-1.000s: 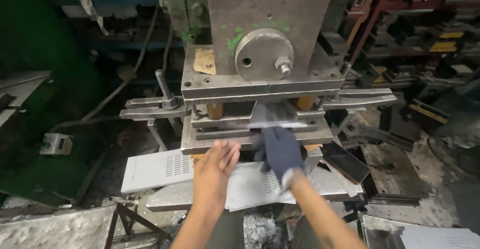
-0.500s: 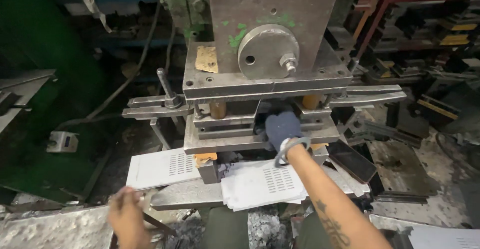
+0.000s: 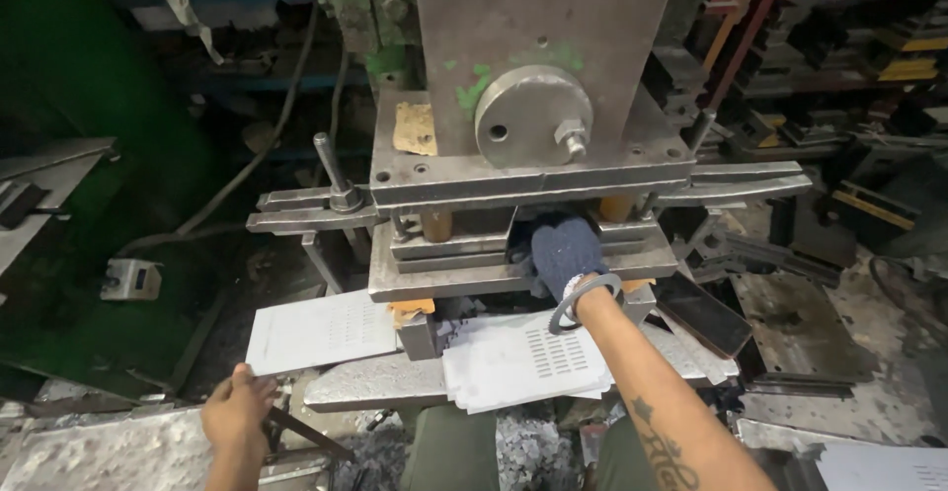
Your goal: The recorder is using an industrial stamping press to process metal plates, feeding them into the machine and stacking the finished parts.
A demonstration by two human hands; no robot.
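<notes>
Single head-worn view only, set above and just behind the hands, angled downward and forward. It faces the press machine point(image 3: 538, 106) squarely at close range; the press fills the upper centre, the floor point(image 3: 839, 353) lies lower right, and the wearer's knees sit at the bottom edge.

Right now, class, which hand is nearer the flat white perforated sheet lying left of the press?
Left. The bare left hand touches the sheet's near corner; the gloved right hand reaches into the press.

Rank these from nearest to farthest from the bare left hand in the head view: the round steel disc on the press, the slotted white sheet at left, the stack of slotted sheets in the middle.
1. Slotted white sheet, touching the left hand.
2. Stack of slotted sheets, centre.
3. Round steel disc, high on the press.
</notes>
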